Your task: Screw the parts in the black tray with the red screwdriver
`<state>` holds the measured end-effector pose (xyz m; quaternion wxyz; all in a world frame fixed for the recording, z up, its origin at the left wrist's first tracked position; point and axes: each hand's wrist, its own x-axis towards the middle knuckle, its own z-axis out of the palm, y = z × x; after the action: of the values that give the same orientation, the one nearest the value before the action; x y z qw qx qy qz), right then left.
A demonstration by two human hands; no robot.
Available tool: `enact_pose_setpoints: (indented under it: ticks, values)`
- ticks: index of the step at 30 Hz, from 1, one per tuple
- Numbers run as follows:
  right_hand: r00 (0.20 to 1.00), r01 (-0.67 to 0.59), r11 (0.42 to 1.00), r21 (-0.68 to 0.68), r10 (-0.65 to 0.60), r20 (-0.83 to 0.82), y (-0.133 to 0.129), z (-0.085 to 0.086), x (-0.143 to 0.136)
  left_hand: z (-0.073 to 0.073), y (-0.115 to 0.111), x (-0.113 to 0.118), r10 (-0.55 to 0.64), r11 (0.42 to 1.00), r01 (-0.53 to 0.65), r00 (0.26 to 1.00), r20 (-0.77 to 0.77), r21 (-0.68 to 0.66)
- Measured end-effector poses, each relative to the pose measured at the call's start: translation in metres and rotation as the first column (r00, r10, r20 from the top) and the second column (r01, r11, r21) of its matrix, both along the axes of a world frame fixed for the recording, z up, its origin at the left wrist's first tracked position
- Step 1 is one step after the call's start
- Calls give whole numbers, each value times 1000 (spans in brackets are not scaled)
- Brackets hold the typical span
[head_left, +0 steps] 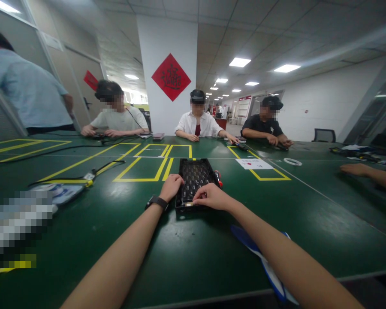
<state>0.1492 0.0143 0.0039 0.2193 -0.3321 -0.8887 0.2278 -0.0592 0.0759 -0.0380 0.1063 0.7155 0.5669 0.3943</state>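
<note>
A black open box (197, 171) lies flat on the green table before me, with many small metallic-looking pieces in rows inside it. My left hand (173, 186), a dark watch on its wrist, is closed on the box's left wall. Over the near right corner, my right hand (210, 196) has thumb and finger pinched together low in the box. What is between those fingertips, if anything, is too small to make out. Just left of them, a small pale piece (189, 204) sits at the near end. A red and black object (218, 178) touches or stands beside the right wall.
Yellow tape outlines (135, 180) mark the green table (131, 240). A paper sheet (253, 164) and a white ring-shaped roll (292, 162) lie to the right. Beneath my right forearm is a blue and white item (244, 236). Cables (107, 165) run at left. Several people sit opposite.
</note>
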Motion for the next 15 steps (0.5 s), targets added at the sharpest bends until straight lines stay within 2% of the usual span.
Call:
enact_pose_setpoints:
  ticks: [15]
  values:
    - [1000, -9, 1000, 7, 9, -24, -1, 1, 0, 0, 1, 0, -5, 1000, 5, 1000, -1, -21]
